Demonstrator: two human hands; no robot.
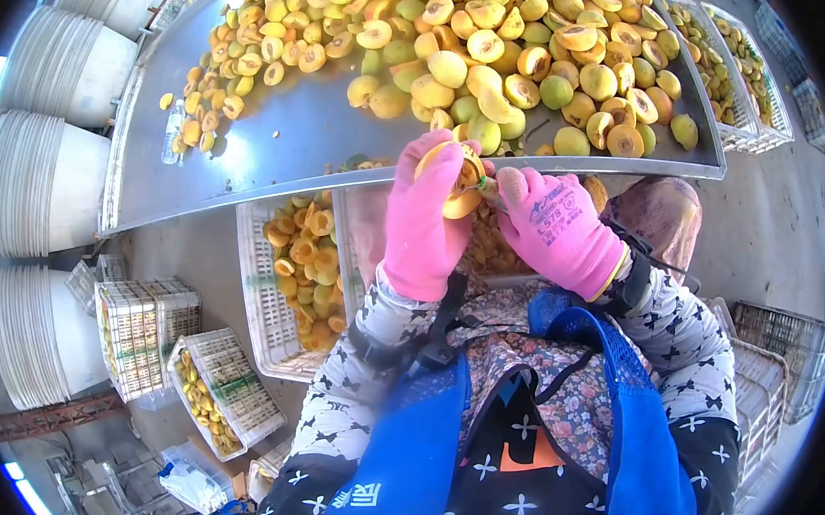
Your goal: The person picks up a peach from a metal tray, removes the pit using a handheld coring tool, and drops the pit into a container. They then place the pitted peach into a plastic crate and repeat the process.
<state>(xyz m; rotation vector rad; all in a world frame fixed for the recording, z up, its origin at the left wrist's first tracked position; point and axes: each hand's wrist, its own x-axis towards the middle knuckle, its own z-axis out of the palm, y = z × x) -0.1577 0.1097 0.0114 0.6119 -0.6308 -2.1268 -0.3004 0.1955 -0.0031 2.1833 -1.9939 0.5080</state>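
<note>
My left hand, in a pink glove, is closed around a cut yellow peach half just in front of the table's near edge. My right hand, also gloved in pink, grips a small pitting tool with a green part near its end. That end touches the cut face of the fruit; the rest of the tool is mostly hidden by my fingers. Beyond both hands, a big heap of halved yellow peaches lies on the metal table.
Below the table edge stands a white crate with peach halves in it. Another fruit crate is at the lower left, beside stacked crates. More filled crates stand at the right. A clear plastic bottle lies on the table.
</note>
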